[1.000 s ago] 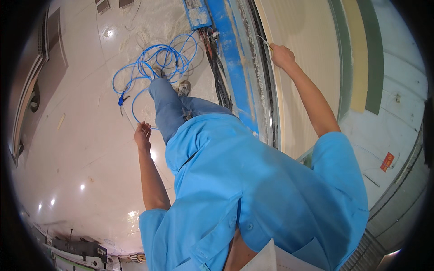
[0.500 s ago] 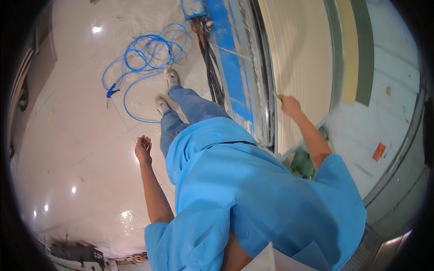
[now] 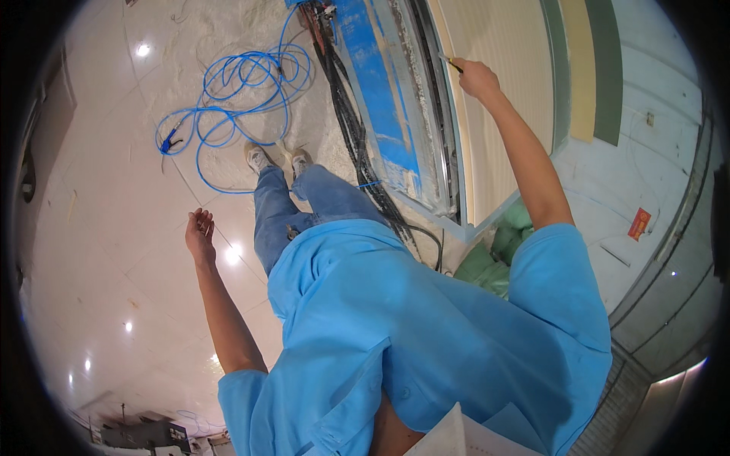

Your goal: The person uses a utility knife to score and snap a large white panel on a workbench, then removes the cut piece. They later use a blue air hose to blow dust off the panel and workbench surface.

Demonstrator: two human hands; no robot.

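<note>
Your right hand (image 3: pixel 477 76), far nearer than the other, is closed around a thin tool (image 3: pixel 449 63) whose tip points up and left to the edge of the cream panel (image 3: pixel 498 45) by the metal frame (image 3: pixel 437 114), while your left hand (image 3: pixel 200 235) hangs open and empty over the floor.

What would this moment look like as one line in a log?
right hand: grips thin tool at cream panel edge | left hand: empty, open, over floor | blue hose: coiled on floor
</note>
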